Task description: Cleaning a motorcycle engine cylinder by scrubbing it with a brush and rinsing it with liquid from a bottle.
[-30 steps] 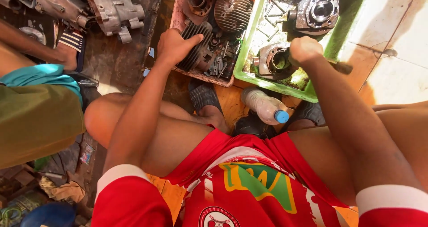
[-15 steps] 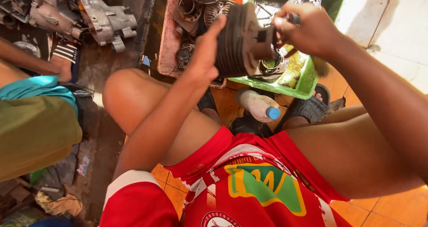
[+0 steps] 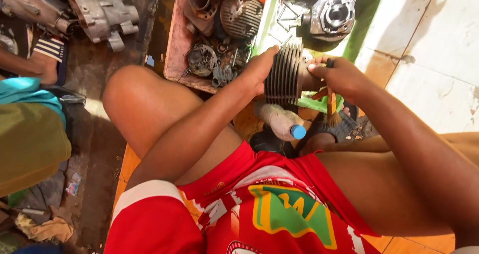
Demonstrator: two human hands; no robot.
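Green tray (image 3: 366,14) at the far edge of the floor, holding a round grey engine part (image 3: 332,15). Pink tray (image 3: 174,49) just left of it, touching, full of dark metal parts. Grey engine casing (image 3: 100,12) at far-left corner of the floor. Finned dark cylinder (image 3: 283,74) held up between both hands, over the near rim of the green tray. Left hand (image 3: 257,72) pressed flat against the cylinder's left face, fingers together. Right hand (image 3: 337,77) curled shut on a small brush (image 3: 331,107), bristles down, touching the cylinder's right end. Clear bottle with blue cap (image 3: 282,122) lies on the floor below the cylinder; label unreadable. Versus half a second ago: cylinder sits lower and closer to the body, left hand now flatter on it.
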